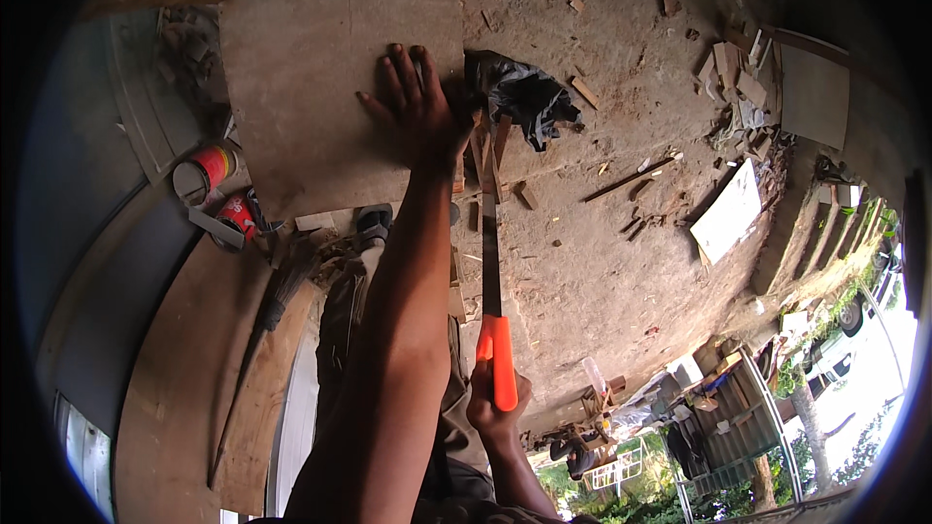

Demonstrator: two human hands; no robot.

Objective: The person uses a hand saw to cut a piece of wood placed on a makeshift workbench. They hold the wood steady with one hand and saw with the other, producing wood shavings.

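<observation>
My left hand (419, 116) lies on a large plywood sheet (301, 68), fingers spread, close to the sheet's right edge. A handsaw with an orange handle (502, 369) is in my right hand (495, 412), which is closed around the grip. Its narrow metal blade (490, 267) points away from me, and the far end comes near the board's right edge beside my left hand. How the blade's tip meets the wood is hard to make out. Right of my left hand, a crumpled black plastic bag (524, 97) sits on the floor.
Wood scraps and a thin stick (626, 180) litter the dirty floor. A white panel (728, 213) lies to the right. At left are red cans (209, 173), a broom (272, 306) and leaning boards (184, 359). A metal rack (728, 427) stands at lower right.
</observation>
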